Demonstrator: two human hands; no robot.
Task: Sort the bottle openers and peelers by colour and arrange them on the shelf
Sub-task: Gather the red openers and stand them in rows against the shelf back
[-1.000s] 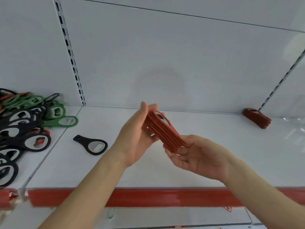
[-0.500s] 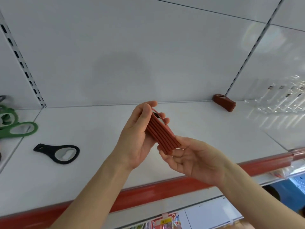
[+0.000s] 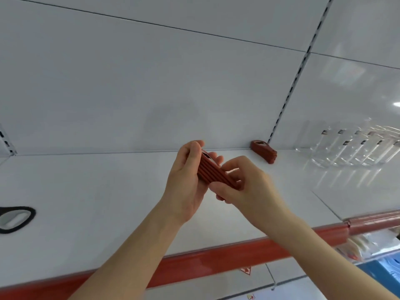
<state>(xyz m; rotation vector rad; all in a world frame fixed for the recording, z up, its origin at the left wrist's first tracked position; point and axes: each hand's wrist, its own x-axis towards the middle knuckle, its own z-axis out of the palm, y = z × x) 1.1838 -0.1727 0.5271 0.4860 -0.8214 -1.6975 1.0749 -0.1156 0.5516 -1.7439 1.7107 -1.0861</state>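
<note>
A stack of several red bottle openers (image 3: 214,174) is held edge-on above the middle of the white shelf (image 3: 108,191). My left hand (image 3: 188,178) grips the stack's far end, thumb on top. My right hand (image 3: 244,182) curls over its near end, fingers wrapped round it. A second stack of red openers (image 3: 264,151) lies at the back of the shelf against the wall, by the slotted upright. One black opener (image 3: 15,218) lies flat at the far left edge of the view.
The shelf's red front strip (image 3: 216,263) runs across below my arms. Clear plastic items (image 3: 350,148) stand on the adjoining shelf to the right. A slotted upright (image 3: 287,98) divides the back wall.
The view has swung right, so the green and black opener pile has left the frame. My right hand turned from palm-up under the stack to curled over its near end.
</note>
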